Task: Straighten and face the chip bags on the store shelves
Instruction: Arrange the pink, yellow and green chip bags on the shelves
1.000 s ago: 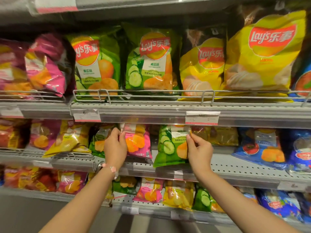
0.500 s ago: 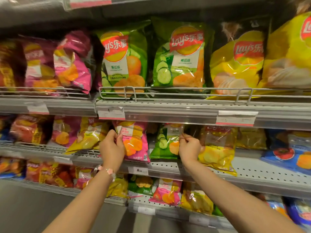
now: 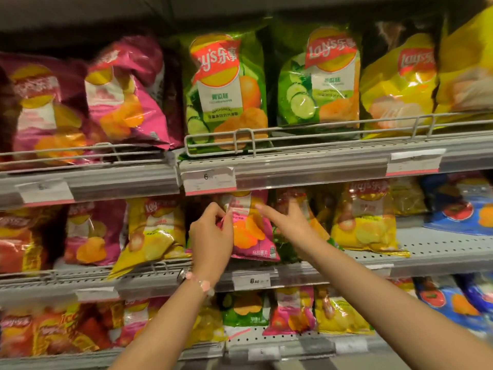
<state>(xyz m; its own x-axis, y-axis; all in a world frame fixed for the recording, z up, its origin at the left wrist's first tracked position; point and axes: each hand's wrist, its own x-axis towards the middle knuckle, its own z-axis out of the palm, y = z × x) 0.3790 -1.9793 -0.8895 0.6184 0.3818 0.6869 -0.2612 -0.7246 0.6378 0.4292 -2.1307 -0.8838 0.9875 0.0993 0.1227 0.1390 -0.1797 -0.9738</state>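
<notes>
The middle shelf (image 3: 426, 252) carries small chip bags along its front edge. A pink chip bag (image 3: 250, 233) stands near the middle of that edge, under a price tag (image 3: 209, 180). The left hand (image 3: 210, 236) pinches the bag's left side. The right hand (image 3: 290, 222), fingers straight, touches its upper right.

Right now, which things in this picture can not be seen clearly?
Head view only:
- Green bag, middle shelf: mostly hidden behind the right hand and the pink bag.
- Price tag: digits after "6" too small.
- Left hand covers the pink bag's left edge.
- Far-right yellow bag: cut off by the frame.
</notes>
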